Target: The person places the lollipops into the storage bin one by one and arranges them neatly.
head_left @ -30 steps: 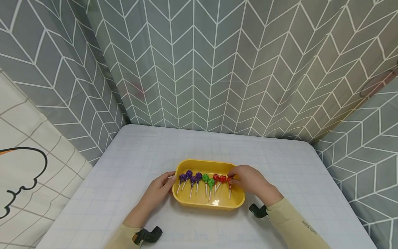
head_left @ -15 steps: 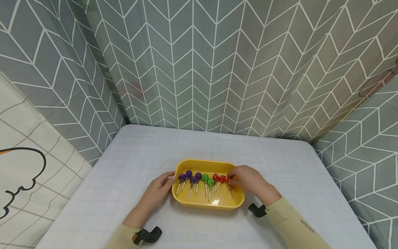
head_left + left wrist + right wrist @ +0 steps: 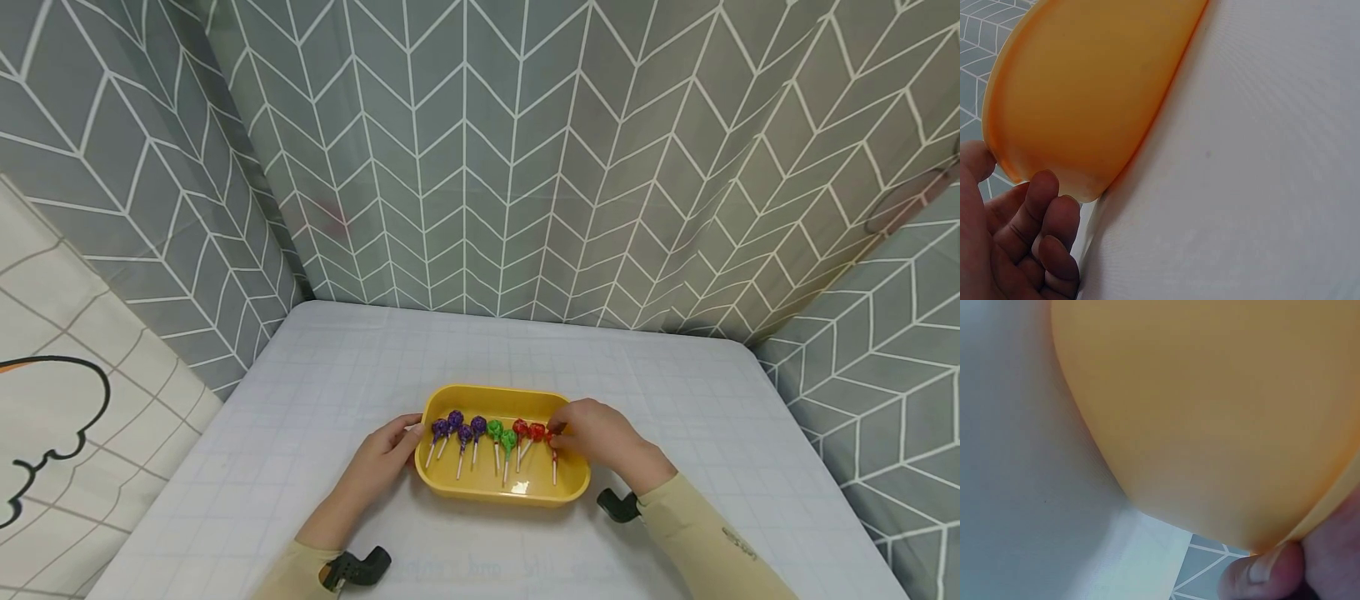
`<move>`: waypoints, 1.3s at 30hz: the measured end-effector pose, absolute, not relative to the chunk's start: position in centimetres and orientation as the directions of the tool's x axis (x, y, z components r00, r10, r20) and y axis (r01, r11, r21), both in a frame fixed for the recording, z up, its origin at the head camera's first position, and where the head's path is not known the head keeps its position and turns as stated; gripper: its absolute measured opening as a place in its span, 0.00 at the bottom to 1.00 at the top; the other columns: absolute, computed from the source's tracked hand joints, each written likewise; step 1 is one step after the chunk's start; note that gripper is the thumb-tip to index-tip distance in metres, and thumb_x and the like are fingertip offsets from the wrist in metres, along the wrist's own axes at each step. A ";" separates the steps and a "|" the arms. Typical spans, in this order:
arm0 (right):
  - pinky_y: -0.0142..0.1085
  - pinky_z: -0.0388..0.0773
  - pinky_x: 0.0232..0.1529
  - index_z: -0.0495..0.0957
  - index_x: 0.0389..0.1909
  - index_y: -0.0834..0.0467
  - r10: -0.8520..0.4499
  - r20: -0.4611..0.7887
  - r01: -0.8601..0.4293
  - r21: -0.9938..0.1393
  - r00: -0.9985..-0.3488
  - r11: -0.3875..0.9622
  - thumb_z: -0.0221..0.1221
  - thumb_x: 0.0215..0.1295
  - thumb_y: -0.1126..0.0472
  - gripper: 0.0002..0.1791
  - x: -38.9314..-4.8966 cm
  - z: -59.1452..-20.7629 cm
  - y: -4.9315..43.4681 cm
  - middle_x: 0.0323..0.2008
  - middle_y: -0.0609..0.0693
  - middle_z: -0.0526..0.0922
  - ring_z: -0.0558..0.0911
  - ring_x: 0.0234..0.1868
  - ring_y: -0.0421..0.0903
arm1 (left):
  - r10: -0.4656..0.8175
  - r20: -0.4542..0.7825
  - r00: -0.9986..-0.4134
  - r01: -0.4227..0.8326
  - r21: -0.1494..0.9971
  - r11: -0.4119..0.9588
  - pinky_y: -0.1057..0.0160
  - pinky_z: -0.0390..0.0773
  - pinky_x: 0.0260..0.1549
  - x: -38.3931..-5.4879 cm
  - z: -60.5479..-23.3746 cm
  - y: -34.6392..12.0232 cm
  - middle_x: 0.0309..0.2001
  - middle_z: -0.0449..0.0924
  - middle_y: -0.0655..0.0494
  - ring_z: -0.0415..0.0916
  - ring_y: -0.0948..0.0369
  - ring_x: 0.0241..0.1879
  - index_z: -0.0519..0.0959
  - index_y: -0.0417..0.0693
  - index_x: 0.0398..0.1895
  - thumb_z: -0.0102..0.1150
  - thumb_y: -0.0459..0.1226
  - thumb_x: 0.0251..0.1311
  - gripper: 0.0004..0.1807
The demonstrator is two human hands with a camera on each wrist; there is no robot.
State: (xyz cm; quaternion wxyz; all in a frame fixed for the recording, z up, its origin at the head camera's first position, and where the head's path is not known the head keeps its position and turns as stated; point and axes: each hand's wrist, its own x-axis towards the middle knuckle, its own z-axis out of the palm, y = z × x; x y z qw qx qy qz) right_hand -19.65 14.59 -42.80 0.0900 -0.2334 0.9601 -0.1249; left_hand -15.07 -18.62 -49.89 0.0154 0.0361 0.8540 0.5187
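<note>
A yellow plastic tray holds a row of lollipops. On its left lie several purple lollipops, in the middle two green lollipops, and toward the right three red ones. My left hand grips the tray's left end, its thumb at the rim and its fingers curled against the outer wall in the left wrist view. Reaching over the right rim, my right hand pinches the rightmost red lollipop by its head, partly hidden by the fingers. In the right wrist view the tray wall hides the lollipops.
The tray stands on a table with a white, faintly gridded cloth. Grey chevron-patterned curtains hang behind and at both sides. A black wrist mount sits on the left forearm, another black mount on the right.
The rightmost red lollipop has shifted very slightly toward the tray's near side, and the right wrist has edged a little left. The left hand and the tray stay practically in place.
</note>
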 end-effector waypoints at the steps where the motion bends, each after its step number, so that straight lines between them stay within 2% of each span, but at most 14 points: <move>1: 0.35 0.71 0.36 0.83 0.32 0.48 -0.472 -0.115 -0.427 -0.282 -0.874 0.859 0.65 0.51 0.54 0.07 -19.7 -42.8 14.6 0.26 0.35 0.76 0.72 0.28 0.38 | 0.078 0.010 -0.997 0.045 0.887 0.459 0.64 0.73 0.30 -15.1 -49.9 -18.6 0.26 0.77 0.60 0.74 0.61 0.26 0.72 0.62 0.54 0.46 0.57 0.60 0.22; 21: 0.35 0.72 0.36 0.82 0.34 0.49 -0.473 -0.129 -0.427 -0.274 -0.872 0.862 0.65 0.51 0.53 0.09 -19.7 -43.0 14.6 0.27 0.35 0.77 0.72 0.28 0.37 | 0.084 0.002 -0.997 0.040 0.892 0.449 0.64 0.74 0.29 -14.9 -49.8 -18.5 0.27 0.77 0.59 0.74 0.61 0.27 0.72 0.62 0.55 0.46 0.54 0.62 0.20; 31: 0.36 0.72 0.39 0.82 0.38 0.50 -0.483 -0.117 -0.441 -0.265 -0.868 0.857 0.64 0.52 0.51 0.13 -19.6 -42.8 14.8 0.32 0.40 0.80 0.73 0.30 0.37 | 0.077 -0.005 -0.997 0.030 0.895 0.446 0.63 0.73 0.29 -14.9 -49.7 -18.5 0.27 0.77 0.59 0.74 0.60 0.27 0.72 0.62 0.54 0.46 0.55 0.61 0.20; 39: 0.36 0.72 0.40 0.80 0.44 0.51 -0.524 -0.118 -0.454 -0.364 -0.844 0.813 0.62 0.55 0.50 0.16 -19.4 -42.2 15.3 0.32 0.36 0.78 0.72 0.30 0.37 | 0.073 0.006 -0.997 0.038 0.893 0.448 0.64 0.73 0.29 -14.9 -49.8 -18.5 0.26 0.77 0.60 0.74 0.61 0.26 0.72 0.63 0.54 0.46 0.56 0.60 0.20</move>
